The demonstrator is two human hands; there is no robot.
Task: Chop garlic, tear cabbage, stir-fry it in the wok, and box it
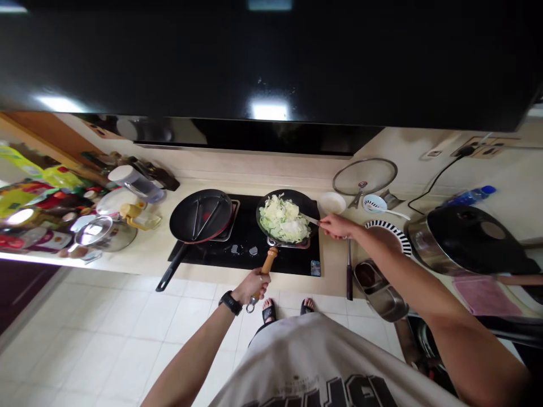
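My left hand (253, 284) is wrapped round the wooden handle (270, 259) of a dark wok (263, 204) on the right side of the stove. Shredded cabbage (285, 219) fills the wok, with a paler white patch on top. My right hand (337, 225) grips a spatula (309, 218), whose thin metal shaft reaches over the wok's right rim; its blade is hidden in the cabbage. On the left of the stove stands a black frying pan (180, 217) with a pair of tongs (206, 217) lying in it.
A glass lid (365, 175) leans on the wall behind a white bowl (332, 202). A striped plate (405, 240), metal containers (394, 305) and a large cooker (428, 237) stand at right. Jars, bottles and a steel pot (121, 234) crowd the left. A range hood (190, 68) hangs low overhead.
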